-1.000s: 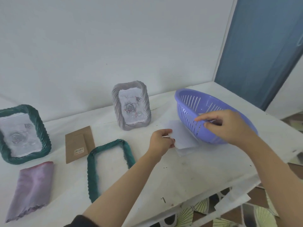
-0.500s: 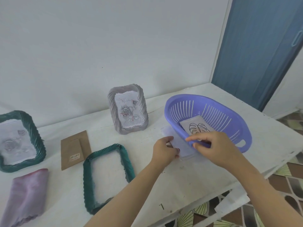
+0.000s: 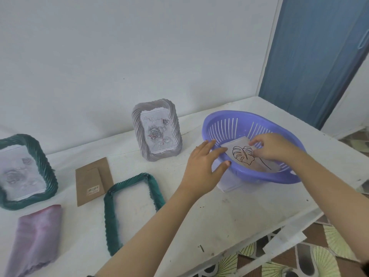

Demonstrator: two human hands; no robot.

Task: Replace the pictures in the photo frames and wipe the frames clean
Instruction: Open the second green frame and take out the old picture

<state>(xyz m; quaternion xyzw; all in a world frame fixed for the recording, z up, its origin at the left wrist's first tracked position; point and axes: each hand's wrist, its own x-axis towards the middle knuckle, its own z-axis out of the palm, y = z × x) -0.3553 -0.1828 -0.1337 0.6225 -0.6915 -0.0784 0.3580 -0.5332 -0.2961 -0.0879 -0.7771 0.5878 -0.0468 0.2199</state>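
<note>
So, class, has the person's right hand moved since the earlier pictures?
Yes. The right hand went over the near rim of the purple basket, inward, and now pinches the leaf picture.

**Soft, even light with wide-angle bending**

The scene is bright and diffuse, with a cool, slightly washed-out cast. Shadows are faint: a pale one lies beneath the purple basket (image 3: 249, 176) on the white table (image 3: 229, 212). The door (image 3: 311, 56) edge leans and bows with lens distortion. Near the left edge, the cloth (image 3: 34, 236) looks soft and smeared.
</note>
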